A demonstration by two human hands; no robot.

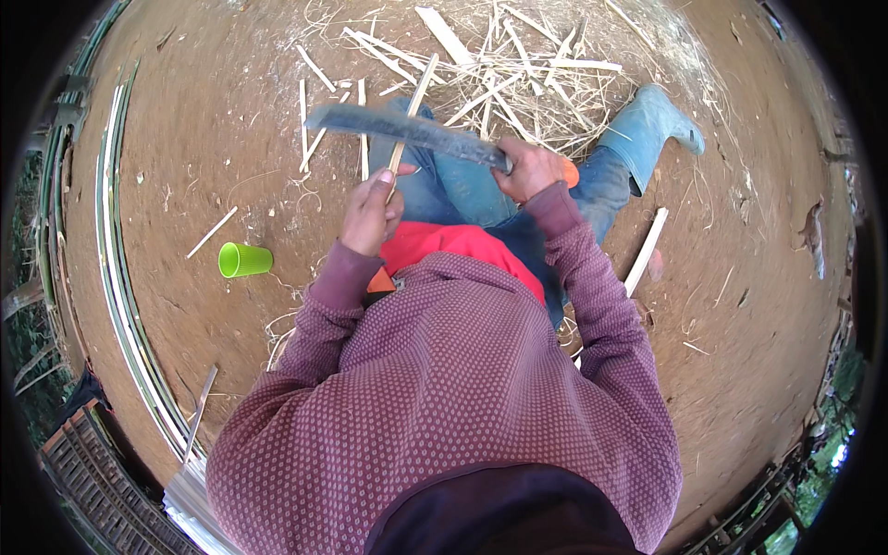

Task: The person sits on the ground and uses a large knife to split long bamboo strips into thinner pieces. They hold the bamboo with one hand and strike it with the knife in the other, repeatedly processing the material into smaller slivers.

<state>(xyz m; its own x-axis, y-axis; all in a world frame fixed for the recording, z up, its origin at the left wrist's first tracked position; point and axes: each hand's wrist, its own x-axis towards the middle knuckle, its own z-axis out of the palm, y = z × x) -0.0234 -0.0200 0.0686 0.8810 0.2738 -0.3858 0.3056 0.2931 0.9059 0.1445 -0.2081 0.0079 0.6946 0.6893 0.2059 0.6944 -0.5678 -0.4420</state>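
My right hand (532,170) is closed round the orange handle of a machete (416,135). Its long dark blade reaches leftward over my legs and crosses a thin, pale strip of split wood or bamboo (413,104). That strip stands up from my left hand (372,211), whose fingers pinch its lower end. The blade appears to meet the strip a little above my left fingers; whether it cuts into the wood cannot be made out. A red cloth (458,245) lies across my lap.
Beyond my legs lie several split pieces (444,35) and a heap of thin shavings (518,88) on the dirt floor. A green cup (245,260) lies to the left, near long poles (113,240). One pale stick (646,252) rests on my right, below my blue boot (653,131).
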